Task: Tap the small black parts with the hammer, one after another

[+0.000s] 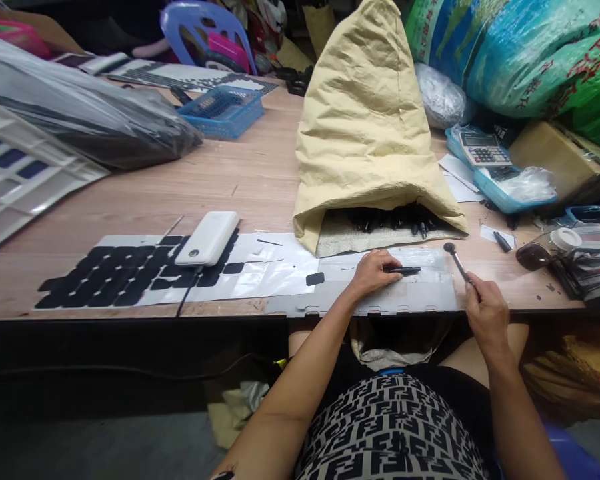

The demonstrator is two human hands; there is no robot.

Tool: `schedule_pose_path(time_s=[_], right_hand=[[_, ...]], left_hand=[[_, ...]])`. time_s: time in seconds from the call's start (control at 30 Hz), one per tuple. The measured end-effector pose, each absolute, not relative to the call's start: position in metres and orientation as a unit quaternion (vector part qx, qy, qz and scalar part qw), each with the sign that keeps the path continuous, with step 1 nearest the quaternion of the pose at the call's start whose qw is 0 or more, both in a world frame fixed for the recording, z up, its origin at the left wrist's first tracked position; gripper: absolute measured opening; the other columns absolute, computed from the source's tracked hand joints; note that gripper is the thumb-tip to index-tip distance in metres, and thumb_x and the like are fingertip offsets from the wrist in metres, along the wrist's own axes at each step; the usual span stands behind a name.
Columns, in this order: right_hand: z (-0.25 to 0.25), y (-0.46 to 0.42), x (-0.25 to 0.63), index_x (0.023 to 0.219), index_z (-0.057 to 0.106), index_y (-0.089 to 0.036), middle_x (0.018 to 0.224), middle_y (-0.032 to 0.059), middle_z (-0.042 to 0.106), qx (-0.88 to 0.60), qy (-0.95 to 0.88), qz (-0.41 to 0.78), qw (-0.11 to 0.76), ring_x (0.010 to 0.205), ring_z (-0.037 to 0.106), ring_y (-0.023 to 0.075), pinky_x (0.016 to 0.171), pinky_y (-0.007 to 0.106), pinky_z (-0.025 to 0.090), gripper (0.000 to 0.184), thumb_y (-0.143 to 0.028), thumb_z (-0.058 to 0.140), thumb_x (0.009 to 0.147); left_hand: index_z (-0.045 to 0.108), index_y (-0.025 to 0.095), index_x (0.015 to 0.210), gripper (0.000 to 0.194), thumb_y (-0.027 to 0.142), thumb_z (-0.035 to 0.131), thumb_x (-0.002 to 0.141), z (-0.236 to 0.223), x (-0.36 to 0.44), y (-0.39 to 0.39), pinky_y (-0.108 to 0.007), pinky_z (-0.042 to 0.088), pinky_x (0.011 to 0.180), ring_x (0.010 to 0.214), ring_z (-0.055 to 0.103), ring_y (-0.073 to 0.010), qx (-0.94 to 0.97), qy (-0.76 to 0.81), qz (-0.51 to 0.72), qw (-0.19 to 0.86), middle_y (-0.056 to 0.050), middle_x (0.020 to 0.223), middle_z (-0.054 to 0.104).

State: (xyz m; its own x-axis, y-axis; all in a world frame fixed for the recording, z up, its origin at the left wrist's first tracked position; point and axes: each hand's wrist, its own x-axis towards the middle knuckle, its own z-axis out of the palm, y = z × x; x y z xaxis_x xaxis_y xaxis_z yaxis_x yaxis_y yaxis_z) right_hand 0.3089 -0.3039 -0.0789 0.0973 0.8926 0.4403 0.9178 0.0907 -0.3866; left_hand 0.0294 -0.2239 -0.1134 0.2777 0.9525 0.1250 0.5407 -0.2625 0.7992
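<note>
My left hand (pixel 376 270) is closed on a slim black pen-like piece (pixel 405 270), keeping it flat over a grey board (pixel 415 300) at the table's front edge. To its right, my right hand (pixel 486 303) grips the handle of a ratchet wrench (pixel 457 261), whose round dark head points up and left, apart from the black piece. Just beyond my hands lies a large tan sack (pixel 365 133), its mouth toward me, with several more slim black pieces (pixel 395 220) inside.
A white power bank (pixel 209 238) with a cable rests on a sheet of black stickers (pixel 110 273). Farther off are a blue basket (pixel 225 113) and plastic-wrapped material (pixel 105 107). On the right are a calculator (pixel 483 148), a lidded bottle (pixel 545 248) and a cardboard box (pixel 567 160).
</note>
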Motion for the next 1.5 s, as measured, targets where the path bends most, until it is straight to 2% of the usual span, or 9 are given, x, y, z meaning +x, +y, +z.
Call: schedule_pose_path(time_s=[0.3,0.6,0.7,0.8,1.0,1.17,1.27,1.37,1.5], right_hand=[[-0.104,-0.274,0.341,0.12,0.073,-0.022,0.093,0.0101,0.058,-0.734,-0.631,-0.179,0.173,0.085,0.045,0.0227,0.074,0.034,0.032,0.034,-0.026,0.05,0.097],[-0.101,-0.281,0.331,0.128,0.068,-0.025,0.098,0.0089,0.057,-0.757,-0.619,-0.159,0.138,0.091,0.044,0.023,0.075,0.034,0.032,0.034,-0.026,0.047,0.1],[-0.1,-0.282,0.33,0.126,0.068,-0.024,0.098,0.0092,0.057,-0.76,-0.617,-0.152,0.14,0.09,0.043,0.023,0.075,0.035,0.032,0.033,-0.026,0.046,0.101],[-0.099,-0.283,0.329,0.126,0.067,-0.025,0.097,0.0088,0.056,-0.761,-0.617,-0.146,0.139,0.09,0.043,0.0229,0.075,0.034,0.032,0.033,-0.026,0.047,0.101],[-0.1,-0.283,0.33,0.125,0.068,-0.024,0.096,0.0089,0.056,-0.759,-0.615,-0.155,0.147,0.089,0.043,0.023,0.075,0.034,0.032,0.032,-0.025,0.048,0.099],[-0.103,-0.283,0.331,0.126,0.068,-0.025,0.097,0.0083,0.057,-0.758,-0.616,-0.162,0.142,0.088,0.044,0.0227,0.074,0.034,0.031,0.032,-0.026,0.047,0.101],[-0.103,-0.282,0.331,0.126,0.067,-0.025,0.097,0.0085,0.057,-0.756,-0.617,-0.171,0.134,0.089,0.045,0.0228,0.074,0.034,0.032,0.033,-0.026,0.047,0.1],[-0.101,-0.282,0.33,0.127,0.068,-0.024,0.097,0.0087,0.058,-0.755,-0.618,-0.179,0.128,0.089,0.045,0.0231,0.074,0.035,0.032,0.034,-0.025,0.047,0.101],[-0.1,-0.281,0.33,0.126,0.068,-0.024,0.096,0.0087,0.059,-0.757,-0.614,-0.179,0.131,0.089,0.046,0.0229,0.074,0.034,0.031,0.034,-0.025,0.046,0.102]], left_hand=[[0.079,0.026,0.092,0.018,0.03,0.08,0.075,-0.108,0.022,-0.229,-0.04,0.043,0.095,0.093,0.057,-0.0225,0.772,0.478,0.27,0.322,-0.002,0.092,0.069],[0.081,0.033,0.092,0.02,0.022,0.081,0.076,-0.106,0.027,-0.303,-0.055,0.037,0.113,0.135,0.045,-0.0357,0.874,0.363,0.201,0.252,-0.002,0.146,0.056],[0.08,0.031,0.092,0.02,0.019,0.078,0.077,-0.111,0.032,-0.318,-0.06,0.038,0.113,0.14,0.041,-0.0397,0.884,0.384,0.192,0.185,-0.004,0.154,0.051],[0.08,0.031,0.092,0.017,0.029,0.082,0.075,-0.113,0.033,-0.319,-0.062,0.038,0.113,0.142,0.04,-0.0418,0.886,0.384,0.191,0.174,-0.005,0.157,0.048],[0.081,0.032,0.081,0.003,0.032,0.079,0.078,-0.113,0.032,-0.315,-0.06,0.039,0.112,0.141,0.041,-0.0399,0.882,0.378,0.189,0.207,-0.002,0.156,0.049],[0.079,0.03,0.081,0.007,0.03,0.071,0.082,-0.109,0.026,-0.306,-0.053,0.043,0.112,0.133,0.051,-0.0331,0.842,0.395,0.244,0.275,-0.003,0.142,0.061],[0.077,0.026,0.099,0.021,0.038,0.066,0.086,-0.102,0.013,-0.273,-0.044,0.054,0.099,0.111,0.064,-0.0272,0.747,0.513,0.318,0.278,-0.007,0.118,0.071],[0.073,0.02,0.109,0.033,0.041,0.061,0.086,-0.097,-0.002,-0.222,-0.042,0.056,0.09,0.092,0.067,-0.0257,0.613,0.684,0.342,0.198,-0.01,0.107,0.071],[0.073,0.014,0.111,0.039,0.041,0.062,0.085,-0.099,-0.006,-0.163,-0.047,0.051,0.1,0.105,0.066,-0.033,0.536,0.779,0.287,0.154,-0.015,0.103,0.071]])
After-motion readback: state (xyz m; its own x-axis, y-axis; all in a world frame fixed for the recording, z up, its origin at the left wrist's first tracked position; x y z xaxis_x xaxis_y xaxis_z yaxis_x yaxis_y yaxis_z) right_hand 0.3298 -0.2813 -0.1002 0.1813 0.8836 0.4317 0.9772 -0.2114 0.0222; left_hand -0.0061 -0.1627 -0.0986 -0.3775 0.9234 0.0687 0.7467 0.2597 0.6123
